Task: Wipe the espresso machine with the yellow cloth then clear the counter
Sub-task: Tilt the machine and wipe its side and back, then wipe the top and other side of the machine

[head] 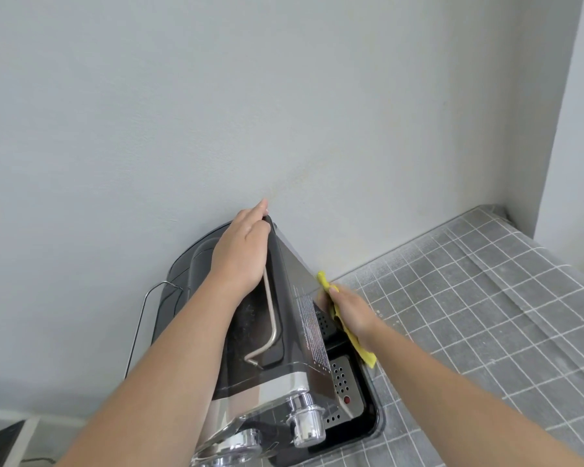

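View from my head, looking down on the espresso machine (246, 335), which stands on the counter (486, 315) with its back against the grey wall (284, 96).

(a) My left hand (240, 254) lies palm down on the top of the espresso machine, the fingers reaching to its rear upper corner next to the wall. I cannot tell whether the fingertips hook over that edge or only press on it.

(b) My right hand (351, 311) grips the yellow cloth (364, 352) and holds it flat against the right side of the espresso machine, low down, just above the counter. One end of the yellow cloth shows above my fingers near the wall; the other end hangs out below my wrist, beside the drip tray (344, 375). The two hands are apart, one on top of the machine and one on its side.

(c) A bent metal tube (272, 308) runs along the dark top of the machine, from under my left hand toward me.

(d) The drip tray is a perforated metal plate in a black surround, with a small red button (347, 399) near its front. A chrome knob (305, 419) sits at the front of the machine, at the lower edge of the view.

(e) A thin wire (139, 325) rises beside the left of the machine, against the wall.

(f) The counter is grey with a pale grid pattern and runs right to a corner of the wall
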Demonstrator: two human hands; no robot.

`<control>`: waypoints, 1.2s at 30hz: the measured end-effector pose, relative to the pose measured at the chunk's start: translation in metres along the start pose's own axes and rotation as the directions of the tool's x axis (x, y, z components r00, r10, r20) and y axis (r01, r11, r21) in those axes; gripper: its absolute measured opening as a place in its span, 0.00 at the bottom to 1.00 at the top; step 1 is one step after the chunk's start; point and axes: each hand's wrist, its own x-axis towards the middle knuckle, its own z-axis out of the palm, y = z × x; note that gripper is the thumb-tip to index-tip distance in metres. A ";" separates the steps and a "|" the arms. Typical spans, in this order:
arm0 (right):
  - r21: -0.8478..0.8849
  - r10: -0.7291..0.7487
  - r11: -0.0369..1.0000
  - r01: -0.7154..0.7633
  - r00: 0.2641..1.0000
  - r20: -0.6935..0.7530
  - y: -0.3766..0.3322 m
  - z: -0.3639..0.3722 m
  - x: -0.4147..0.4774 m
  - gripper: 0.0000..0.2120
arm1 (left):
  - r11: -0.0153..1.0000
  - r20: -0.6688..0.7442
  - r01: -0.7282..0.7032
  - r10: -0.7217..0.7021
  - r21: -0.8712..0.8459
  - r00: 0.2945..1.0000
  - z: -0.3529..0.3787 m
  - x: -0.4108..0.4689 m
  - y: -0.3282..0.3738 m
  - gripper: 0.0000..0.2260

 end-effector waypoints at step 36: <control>-0.486 -0.371 0.820 0.301 0.927 -0.052 -0.141 0.029 -0.168 0.17 | 0.997 0.006 0.078 -0.078 -0.027 0.997 -0.088 -0.125 -0.104 0.23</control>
